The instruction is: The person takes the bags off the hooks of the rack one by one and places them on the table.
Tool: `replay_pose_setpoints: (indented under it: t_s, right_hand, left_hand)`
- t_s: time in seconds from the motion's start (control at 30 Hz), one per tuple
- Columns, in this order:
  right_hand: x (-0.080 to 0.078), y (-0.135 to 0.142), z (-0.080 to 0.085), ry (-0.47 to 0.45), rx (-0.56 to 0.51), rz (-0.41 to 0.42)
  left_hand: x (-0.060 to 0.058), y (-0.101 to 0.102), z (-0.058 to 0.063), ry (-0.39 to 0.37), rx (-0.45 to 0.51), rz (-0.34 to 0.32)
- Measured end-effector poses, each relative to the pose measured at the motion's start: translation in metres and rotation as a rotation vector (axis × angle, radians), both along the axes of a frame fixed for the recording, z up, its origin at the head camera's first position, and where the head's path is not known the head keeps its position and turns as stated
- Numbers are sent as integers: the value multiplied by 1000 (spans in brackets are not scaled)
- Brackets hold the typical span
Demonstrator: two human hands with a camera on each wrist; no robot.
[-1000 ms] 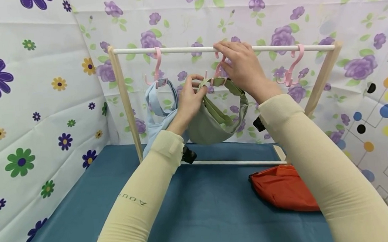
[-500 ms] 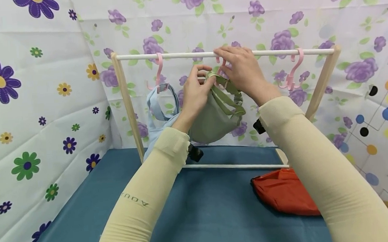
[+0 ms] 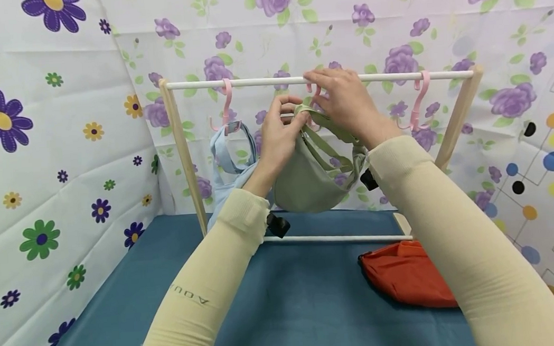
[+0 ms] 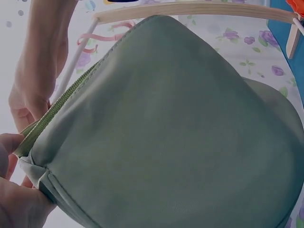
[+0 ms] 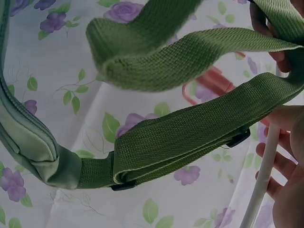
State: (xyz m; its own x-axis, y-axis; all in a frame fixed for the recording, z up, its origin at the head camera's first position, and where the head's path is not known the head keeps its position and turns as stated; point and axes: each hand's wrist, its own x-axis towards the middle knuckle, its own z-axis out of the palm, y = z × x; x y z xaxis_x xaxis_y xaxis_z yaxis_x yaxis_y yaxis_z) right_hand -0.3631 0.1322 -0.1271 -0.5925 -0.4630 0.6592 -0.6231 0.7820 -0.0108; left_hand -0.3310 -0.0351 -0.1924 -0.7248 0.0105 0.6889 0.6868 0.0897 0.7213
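Note:
A sage-green sling bag [image 3: 308, 189] hangs just below the rack's white rail [image 3: 266, 81]. My left hand [image 3: 277, 136] pinches its webbing strap at the upper left, by a pink hook mostly hidden behind the hands. Up on the rail, my right hand [image 3: 346, 105] grips that hook near its top, fingers over the rail. In the right wrist view the folded green strap [image 5: 175, 128] loops in front of the pink hook [image 5: 216, 83]. The bag's body [image 4: 166, 118] fills most of the left wrist view.
A light blue bag [image 3: 222, 192] hangs from the left pink hook [image 3: 228, 99]. Another pink hook [image 3: 422, 98] is at the rail's right. An orange-red bag [image 3: 402, 276] lies on the blue table cover [image 3: 285, 305]. Wooden side posts [image 3: 180, 152] frame the rack.
My left hand has raised the green bag's strap and moved right, closer to the middle hook. The right hand stays on the rail and hook. The bag's right end has swung about.

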Motion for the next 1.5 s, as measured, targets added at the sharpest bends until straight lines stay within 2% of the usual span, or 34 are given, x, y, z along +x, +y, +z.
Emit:
replay_pose_setpoints:
  t_s: [0.17, 0.27, 0.4, 0.6, 0.77, 0.93, 1.03, 1.1, 1.23, 1.3, 1.4, 1.5]
  right_hand:
    - [3, 0, 0, -13, 38, 8]
    - [6, 2, 0, -29, 52, 20]
    - [11, 9, -3, -54, -2, 45]
    - [23, 30, -20, 31, -156, 121]
    - [31, 43, -34, 57, -182, 149]
    - [36, 51, -51, 48, -220, 167]
    - [39, 62, -71, -42, -273, 174]
    - [42, 72, -88, -173, -320, 183]
    - [42, 94, -120, -486, -445, 253]
    - [40, 101, -134, -602, -502, 292]
    - [40, 105, -154, -682, -548, 325]
    - [43, 105, -169, -718, -589, 342]
  left_hand:
    - [5, -7, -5, 3, 32, -54]
    - [8, -11, -8, 7, 36, -58]
    - [12, -16, -14, -5, 53, -64]
    - [17, -24, -26, -20, 107, -105]
    - [16, -30, -33, -27, 161, -131]
    - [17, -33, -37, -29, 177, -145]
    - [19, -32, -39, -28, 173, -148]
    - [20, -32, -40, -28, 174, -152]
    - [22, -32, -45, -39, 181, -164]
    - [24, -34, -48, -53, 187, -172]
    - [29, -36, -52, -74, 194, -185]
    - [33, -39, -57, -91, 209, -196]
